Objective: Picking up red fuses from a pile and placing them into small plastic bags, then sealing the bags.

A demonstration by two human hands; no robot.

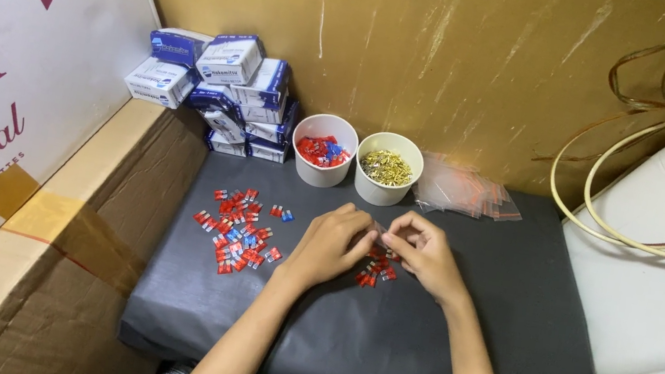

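My left hand (330, 244) and my right hand (425, 253) meet at the centre of the black work surface (378, 346), fingertips curled toward each other around a small clear plastic bag (379, 232). Both sets of fingers are pinched in on it, though I cannot tell exactly how the grip sits. Just below my fingertips, at 6 o'clock from them, a small cluster of red pieces (375, 271) lies on the black surface, touching or nearly touching my right thumb. At 9 o'clock from my left hand, the scattered pile of red and blue pieces (239, 230) is spread out, apart from my knuckles. At 12 o'clock stand 2 white cups side by side: the left cup (323, 152) holds red and blue pieces, the right cup (388, 169) holds brass-coloured bits. At 1 o'clock lies a heap of empty clear bags (465, 192) against the wall. At 10 o'clock, blue-and-white boxes (224, 85) are stacked in the corner.
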